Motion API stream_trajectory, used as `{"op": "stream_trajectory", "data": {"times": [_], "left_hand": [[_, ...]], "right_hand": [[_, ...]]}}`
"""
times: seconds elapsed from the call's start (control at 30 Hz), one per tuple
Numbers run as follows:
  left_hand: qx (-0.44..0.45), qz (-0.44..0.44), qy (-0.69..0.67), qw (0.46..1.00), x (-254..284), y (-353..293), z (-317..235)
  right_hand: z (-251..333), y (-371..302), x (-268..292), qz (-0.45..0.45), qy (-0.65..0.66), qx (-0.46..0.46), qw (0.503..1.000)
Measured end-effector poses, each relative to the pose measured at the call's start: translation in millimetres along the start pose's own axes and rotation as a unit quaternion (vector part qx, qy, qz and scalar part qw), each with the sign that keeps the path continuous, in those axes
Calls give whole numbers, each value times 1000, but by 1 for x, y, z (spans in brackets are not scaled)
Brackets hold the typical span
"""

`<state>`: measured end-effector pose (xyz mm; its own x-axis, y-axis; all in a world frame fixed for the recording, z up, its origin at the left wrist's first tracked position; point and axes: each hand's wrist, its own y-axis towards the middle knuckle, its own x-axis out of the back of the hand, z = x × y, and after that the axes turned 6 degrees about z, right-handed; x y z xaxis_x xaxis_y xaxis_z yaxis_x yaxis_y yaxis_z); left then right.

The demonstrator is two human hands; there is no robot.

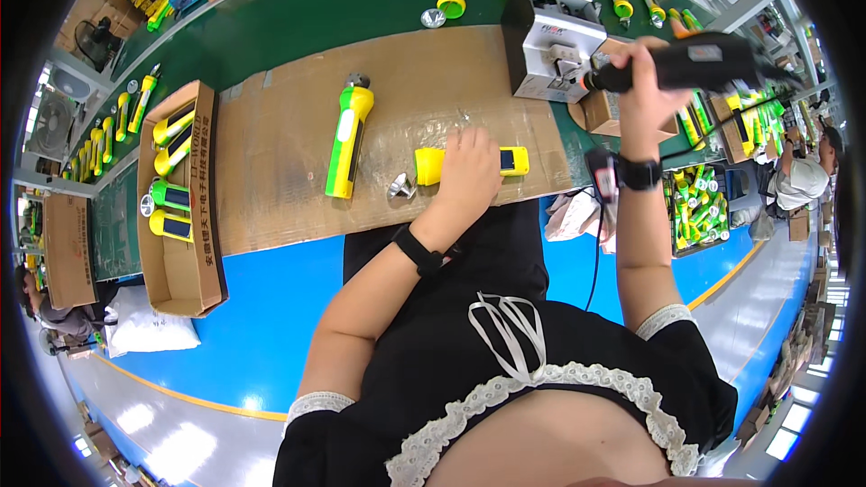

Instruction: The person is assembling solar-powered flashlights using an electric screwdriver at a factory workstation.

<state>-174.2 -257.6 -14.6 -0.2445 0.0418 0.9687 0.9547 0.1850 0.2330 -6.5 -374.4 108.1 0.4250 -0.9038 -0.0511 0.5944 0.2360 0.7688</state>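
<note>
The long green table (pixel 379 4) carries a flat brown cardboard sheet (pixel 289 126), perhaps for protecting its surface. At the white-and-black box-shaped machine (pixel 550 59), the right hand (pixel 647 95) is closed around a black cylindrical power tool (pixel 699 63), tip toward the machine. On the cardboard, the left hand (pixel 471 169) clasps a yellow flashlight with dark panel (pixel 516 160), seemingly for steadiness. A small silver reflector (pixel 400 186) lies beside its head.
</note>
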Motion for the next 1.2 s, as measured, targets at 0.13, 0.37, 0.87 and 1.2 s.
{"op": "stream_trajectory", "data": {"times": [0.13,0.37,0.87,1.2], "left_hand": [[-119,11,-126,985,-11,12,6],[-127,12,-188,974,-9,17,0],[-54,-11,-218,974,-10,-5,0],[-46,-41,-228,972,-9,-7,-2]], "right_hand": [[-31,18,-7,5,24,-13,1000],[-61,11,-5,8,-26,-27,999],[18,-57,-22,80,182,-135,971],[14,-77,-28,132,133,-162,969]]}}
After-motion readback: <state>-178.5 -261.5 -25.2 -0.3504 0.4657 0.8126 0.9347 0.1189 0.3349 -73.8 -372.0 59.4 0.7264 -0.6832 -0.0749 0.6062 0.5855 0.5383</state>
